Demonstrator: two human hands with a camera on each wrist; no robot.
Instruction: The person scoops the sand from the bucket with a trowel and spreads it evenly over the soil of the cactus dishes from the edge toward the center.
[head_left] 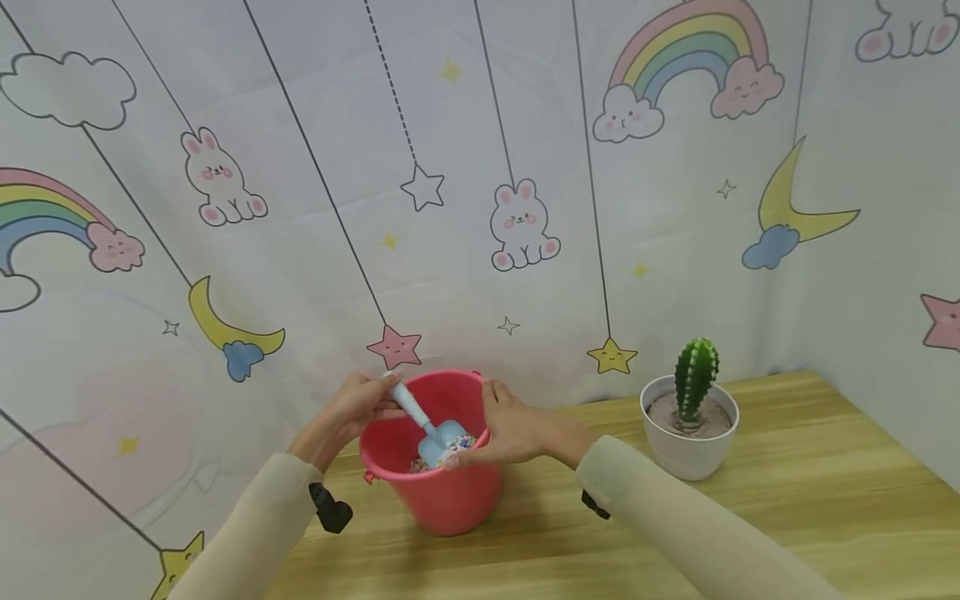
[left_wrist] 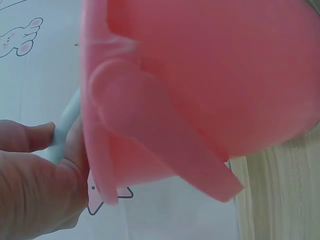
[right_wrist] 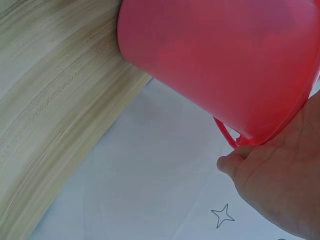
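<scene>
A pink-red bucket (head_left: 450, 500) stands on the wooden table in the head view, its mouth showing. Inside it lies the head of a light blue toy shovel (head_left: 442, 442), bearing small multicoloured beads (head_left: 459, 446); more beads show below. My left hand (head_left: 356, 408) pinches the shovel's handle over the left rim, and the left wrist view shows thumb and fingers around that handle (left_wrist: 62, 130). With thumb and fingers spread along the right side of the rim, my right hand (head_left: 517, 425) grips the bucket. Part of the bucket's handle (right_wrist: 225, 132) shows by the fingers in the right wrist view.
To the right on the wooden table (head_left: 825, 483) stands a green cactus (head_left: 696, 379) in a white pot (head_left: 686, 450). A white cloth backdrop (head_left: 450, 283) with printed rabbits, stars, moons and rainbows hangs right behind the table and along its right side.
</scene>
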